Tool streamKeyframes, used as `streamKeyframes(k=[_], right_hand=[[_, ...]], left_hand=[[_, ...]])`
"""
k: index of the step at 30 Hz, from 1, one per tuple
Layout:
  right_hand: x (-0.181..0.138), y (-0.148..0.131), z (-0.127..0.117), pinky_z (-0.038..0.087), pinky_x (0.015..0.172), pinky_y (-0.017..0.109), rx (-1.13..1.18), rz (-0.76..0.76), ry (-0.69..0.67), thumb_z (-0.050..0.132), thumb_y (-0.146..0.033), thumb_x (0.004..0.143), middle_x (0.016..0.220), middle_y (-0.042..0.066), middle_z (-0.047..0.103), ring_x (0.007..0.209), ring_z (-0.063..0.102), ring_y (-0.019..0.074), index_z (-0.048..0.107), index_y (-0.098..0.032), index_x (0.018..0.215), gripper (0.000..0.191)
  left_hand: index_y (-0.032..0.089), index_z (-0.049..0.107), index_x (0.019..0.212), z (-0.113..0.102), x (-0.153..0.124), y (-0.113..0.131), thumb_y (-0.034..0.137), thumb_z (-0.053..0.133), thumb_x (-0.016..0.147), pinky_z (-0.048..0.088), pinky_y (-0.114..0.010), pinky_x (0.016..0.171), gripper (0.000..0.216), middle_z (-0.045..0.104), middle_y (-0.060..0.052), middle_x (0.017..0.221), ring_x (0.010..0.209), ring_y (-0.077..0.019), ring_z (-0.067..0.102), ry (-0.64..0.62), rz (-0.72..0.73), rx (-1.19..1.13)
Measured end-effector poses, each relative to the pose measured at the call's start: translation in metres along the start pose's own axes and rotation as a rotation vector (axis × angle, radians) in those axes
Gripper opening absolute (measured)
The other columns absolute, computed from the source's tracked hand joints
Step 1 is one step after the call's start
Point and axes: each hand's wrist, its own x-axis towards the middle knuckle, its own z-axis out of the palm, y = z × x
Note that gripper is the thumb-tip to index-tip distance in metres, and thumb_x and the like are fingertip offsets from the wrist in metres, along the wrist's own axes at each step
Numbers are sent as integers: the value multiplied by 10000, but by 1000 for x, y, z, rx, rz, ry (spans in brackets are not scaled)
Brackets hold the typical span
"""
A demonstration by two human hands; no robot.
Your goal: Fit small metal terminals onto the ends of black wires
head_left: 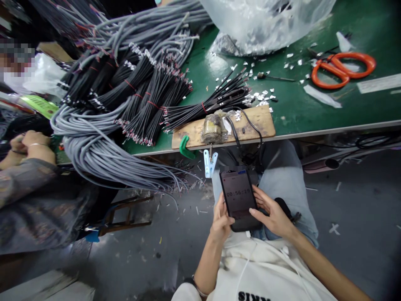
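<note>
Left hand [220, 221] and right hand [273, 214] hold a black phone [239, 202] reading 00:56:29, near a light-blue clip [207, 164]

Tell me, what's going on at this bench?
A person is holding a phone between their left hand and right hand, over their lap; its dim screen shows a time reading. On the green table lie bundled black wires and orange-handled scissors, untouched by those hands. Grey cables hang over the edge. At the left, another person's hands are in view.

A black phone [239, 204], its dim screen showing digits, slants above the lap [278, 173]
</note>
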Motion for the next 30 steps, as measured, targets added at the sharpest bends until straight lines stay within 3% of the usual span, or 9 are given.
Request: streamKeyframes(k=[9, 18, 23, 30], right_hand=[[0, 2, 0, 468, 867, 395, 5, 3, -5, 526, -375, 808, 1170, 146, 557, 1057, 544, 246, 275, -133, 1357, 650], [-2, -2, 1, 499, 805, 380, -15, 46, 2, 541, -352, 789, 977, 107, 637, 951, 592, 234, 322, -117, 1333, 632], [-11, -4, 6, 518, 755, 345, -92, 52, 74, 587, -321, 759, 1152, 126, 575, 956, 597, 230, 260, -166, 1363, 704], [-18, -7, 14, 454, 893, 378, -145, 68, 74, 593, -290, 749, 1272, 129, 488, 1087, 533, 241, 195, -192, 1378, 750]], left_hand=[[200, 481, 1221, -1, 0, -2, 92, 457, 422, 413, -279, 847, 806, 617, -30, 1107, 1077, -244, 500, -3, -5, 10], [182, 499, 1201, 1, 0, 0, 89, 454, 411, 410, -292, 832, 797, 625, -42, 1086, 1063, -263, 507, 25, -19, -5], [204, 529, 1160, 0, 2, -7, 86, 467, 408, 394, -323, 888, 764, 613, -36, 1121, 1090, -265, 499, 64, -5, -61], [215, 563, 1122, 1, 4, -14, 103, 505, 444, 379, -338, 919, 690, 609, -27, 1135, 1127, -267, 476, 102, 22, -160]])
